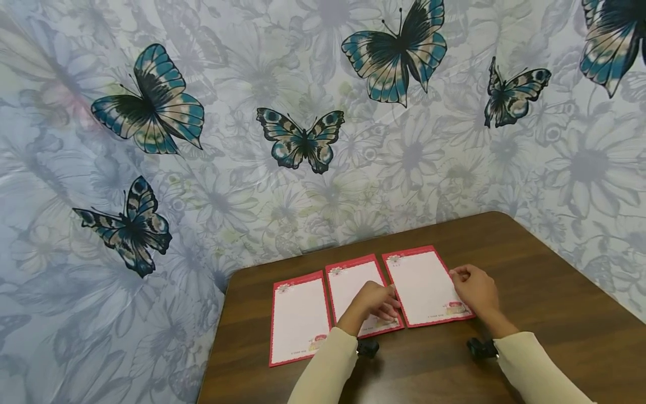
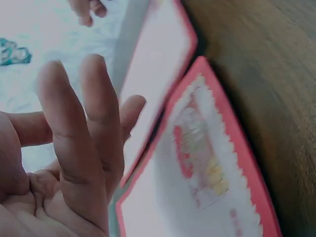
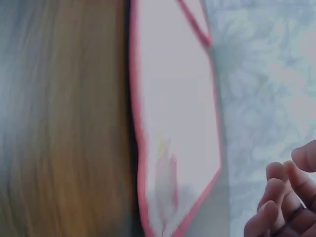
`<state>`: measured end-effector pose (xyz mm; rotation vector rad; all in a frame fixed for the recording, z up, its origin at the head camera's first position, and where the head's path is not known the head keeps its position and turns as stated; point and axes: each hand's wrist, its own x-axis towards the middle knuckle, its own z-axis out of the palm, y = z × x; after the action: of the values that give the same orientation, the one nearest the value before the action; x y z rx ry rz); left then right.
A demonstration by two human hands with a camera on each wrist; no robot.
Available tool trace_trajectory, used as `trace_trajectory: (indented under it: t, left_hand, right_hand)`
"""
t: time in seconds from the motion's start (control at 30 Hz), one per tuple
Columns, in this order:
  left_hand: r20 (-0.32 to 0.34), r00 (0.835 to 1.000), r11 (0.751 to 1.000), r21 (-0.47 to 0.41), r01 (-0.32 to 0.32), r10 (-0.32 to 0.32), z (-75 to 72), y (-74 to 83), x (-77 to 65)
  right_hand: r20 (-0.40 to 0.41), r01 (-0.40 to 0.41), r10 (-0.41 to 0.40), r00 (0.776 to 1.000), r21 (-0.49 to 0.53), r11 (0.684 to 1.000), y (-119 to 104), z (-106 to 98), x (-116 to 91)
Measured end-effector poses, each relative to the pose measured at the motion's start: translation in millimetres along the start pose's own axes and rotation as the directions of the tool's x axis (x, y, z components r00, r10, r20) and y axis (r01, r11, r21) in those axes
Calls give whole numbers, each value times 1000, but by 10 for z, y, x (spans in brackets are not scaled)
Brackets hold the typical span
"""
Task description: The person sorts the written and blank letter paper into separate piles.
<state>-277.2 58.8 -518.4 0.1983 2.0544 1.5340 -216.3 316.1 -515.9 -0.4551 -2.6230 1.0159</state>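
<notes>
Three white sheets with red borders are lying side by side on a brown table, forming a row from the lower left of centre to the lower right of centre in the head view. The left sheet is sitting lowest in the frame, the middle sheet is slanting up beside it, and the right sheet is lying highest. The left hand is hanging over the right part of the middle sheet, its fingertips ending near the left edge of the right sheet; whether they are touching it, one cannot tell. In the left wrist view its fingers are spreading loosely at the left of the frame, with nothing showing between them. The right hand is hovering at the right edge of the right sheet, its fingers bending loosely and its thumb sitting close to them; the right wrist view is showing these fingers at the lower right, holding nothing visible. Cream sleeves are covering both forearms at the bottom of the head view, and wallpaper with teal butterflies is filling the upper part.
</notes>
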Motion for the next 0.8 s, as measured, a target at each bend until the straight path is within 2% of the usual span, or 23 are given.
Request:
trace_trajectory:
  t: [0.1, 0.17, 0.27, 0.33, 0.43, 0.6, 0.67, 0.8]
  left_hand:
    - [4, 1000, 999, -34, -23, 23, -154, -26, -87]
    - [-11, 999, 999, -42, -31, 31, -281, -43, -170]
    - [-67, 997, 998, -40, -47, 44, -485, -78, -302]
    - [-120, 992, 998, -45, -49, 44, -613, -108, -388]
    - [-188, 981, 998, -45, -48, 38, -779, -176, -500]
    - [-250, 968, 998, -66, 6, -22, -988, -347, -652]
    - [-244, 969, 995, -95, 18, -41, -1040, -405, -697]
    - [-226, 972, 991, -132, 25, -55, -1094, -490, -749]
  right_hand:
    - [88, 37, -39, 995, 19, 999, -147, 94, -36]
    - [187, 70, -75, 979, 33, 997, -240, 165, -64]
    - [346, 120, -138, 928, 74, 990, -383, 269, -109]
    - [424, 130, -160, 891, 97, 987, -477, 338, -149]
    - [468, 159, -194, 862, 115, 981, -613, 428, -204]
    - [528, 191, -231, 817, 129, 973, -789, 587, -268]
    - [545, 178, -217, 810, 124, 976, -841, 650, -282]
    - [546, 153, -167, 821, 72, 986, -902, 761, -281]
